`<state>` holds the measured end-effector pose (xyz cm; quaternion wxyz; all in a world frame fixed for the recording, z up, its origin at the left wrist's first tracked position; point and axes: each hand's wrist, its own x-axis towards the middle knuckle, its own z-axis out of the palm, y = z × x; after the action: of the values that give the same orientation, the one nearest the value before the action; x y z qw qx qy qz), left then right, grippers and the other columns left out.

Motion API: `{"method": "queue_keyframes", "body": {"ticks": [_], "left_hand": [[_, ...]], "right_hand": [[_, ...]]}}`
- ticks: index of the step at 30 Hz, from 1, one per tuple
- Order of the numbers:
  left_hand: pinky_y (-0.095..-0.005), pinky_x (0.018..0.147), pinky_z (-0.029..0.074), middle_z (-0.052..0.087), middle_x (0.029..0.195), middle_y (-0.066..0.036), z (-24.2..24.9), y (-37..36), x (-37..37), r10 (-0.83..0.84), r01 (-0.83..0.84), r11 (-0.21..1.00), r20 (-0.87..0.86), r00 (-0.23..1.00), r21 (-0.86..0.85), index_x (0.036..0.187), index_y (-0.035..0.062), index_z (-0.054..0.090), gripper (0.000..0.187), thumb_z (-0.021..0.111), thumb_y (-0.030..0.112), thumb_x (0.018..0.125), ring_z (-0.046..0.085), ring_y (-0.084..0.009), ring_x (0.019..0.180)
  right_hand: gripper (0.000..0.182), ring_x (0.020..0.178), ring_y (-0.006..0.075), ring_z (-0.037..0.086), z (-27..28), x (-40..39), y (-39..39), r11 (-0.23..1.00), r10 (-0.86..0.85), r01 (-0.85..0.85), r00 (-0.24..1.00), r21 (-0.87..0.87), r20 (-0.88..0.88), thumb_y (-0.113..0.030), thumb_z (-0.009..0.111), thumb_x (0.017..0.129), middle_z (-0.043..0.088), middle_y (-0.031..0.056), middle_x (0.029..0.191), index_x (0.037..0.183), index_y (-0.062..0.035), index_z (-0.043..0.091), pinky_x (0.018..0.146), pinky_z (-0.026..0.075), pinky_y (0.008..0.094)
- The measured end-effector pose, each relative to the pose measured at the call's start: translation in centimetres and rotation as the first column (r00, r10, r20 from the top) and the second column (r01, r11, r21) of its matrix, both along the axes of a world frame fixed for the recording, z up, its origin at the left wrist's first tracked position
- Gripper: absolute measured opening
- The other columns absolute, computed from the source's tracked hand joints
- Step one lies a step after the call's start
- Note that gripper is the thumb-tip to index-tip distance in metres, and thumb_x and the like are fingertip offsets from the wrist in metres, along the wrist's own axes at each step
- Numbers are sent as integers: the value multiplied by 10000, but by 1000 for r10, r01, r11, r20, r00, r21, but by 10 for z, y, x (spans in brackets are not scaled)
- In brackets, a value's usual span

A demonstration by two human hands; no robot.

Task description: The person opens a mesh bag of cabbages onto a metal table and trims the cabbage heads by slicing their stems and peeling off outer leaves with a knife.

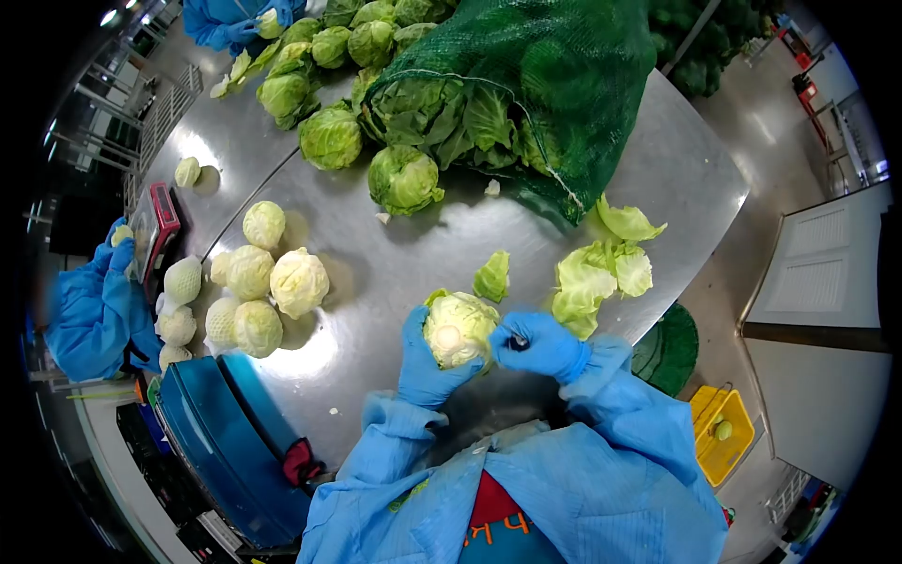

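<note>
In my left hand (427,362), gloved in blue, a trimmed pale cabbage (460,329) rests with its cut stem end facing up. The fingers wrap its left side and underside. My right hand (545,346), also in a blue glove, is closed close to the cabbage's right side. A small dark object (517,343) shows in that fist; its kind cannot be made out. One loose green leaf (492,276) lies just beyond the cabbage. Further right is a pile of peeled leaves (601,273).
Peeled cabbages (299,282) stand left on the metal table (395,263), some in white foam nets. A green mesh sack (583,103) spills untrimmed cabbages (404,179). A red-edged scale (162,221), blue bin (221,451), yellow crate (723,451) and two co-workers' blue sleeves surround it.
</note>
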<state>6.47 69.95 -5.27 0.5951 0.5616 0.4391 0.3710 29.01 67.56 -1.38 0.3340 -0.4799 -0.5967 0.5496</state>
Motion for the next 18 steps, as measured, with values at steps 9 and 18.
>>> {"method": "queue_keyframes", "body": {"ticks": [9,18], "left_hand": [[-419,1093,323,312,1423,-172,8,15,-20,-189,265,944,-333,924,197,1445,20,178,1193,913,291,545,371,-302,1302],[-389,1051,382,317,1460,-157,32,10,-69,-194,174,927,-27,981,-332,1464,36,219,1119,882,254,588,419,-281,1278]], "right_hand": [[393,896,143,593,-8,39,28,736,-673,676,736,-39,74,-205,739,809,657,58,965,1149,-47,621,798,479,271],[446,909,166,590,-61,-35,56,955,-118,26,947,-296,-297,-290,785,772,662,43,983,1142,-89,641,840,469,292]]}}
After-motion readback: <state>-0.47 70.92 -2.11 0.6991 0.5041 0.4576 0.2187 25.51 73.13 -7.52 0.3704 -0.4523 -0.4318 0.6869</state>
